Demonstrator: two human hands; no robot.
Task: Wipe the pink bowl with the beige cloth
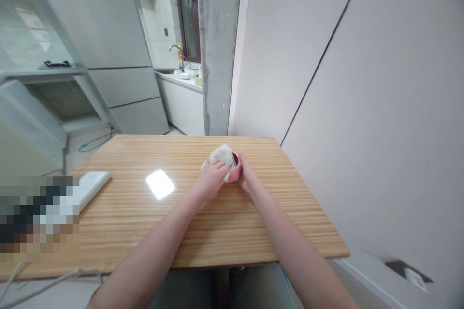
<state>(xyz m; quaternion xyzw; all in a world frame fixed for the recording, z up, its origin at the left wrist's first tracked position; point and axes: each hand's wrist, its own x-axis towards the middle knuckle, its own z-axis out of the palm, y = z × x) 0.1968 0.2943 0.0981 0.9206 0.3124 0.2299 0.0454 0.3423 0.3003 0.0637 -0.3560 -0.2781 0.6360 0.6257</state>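
My left hand [213, 178] grips a crumpled white cloth or tissue [224, 154] and presses it against a small pink container [235, 174]. A dark opening shows at the top of this container, which looks tilted just above or on the wooden table [145, 236]. My right hand [246, 174] is closed around the container's right side, with its fingers partly hidden behind it. The cloth covers much of the container's left side, so its exact kind is hard to make out.
A long white object [94, 186] lies at the table's left, partly behind a pixelated patch. White cables [58, 280] run along the near left edge. White panels [362, 130] rise close on the right; a concrete pillar [219, 48] stands beyond the far edge.
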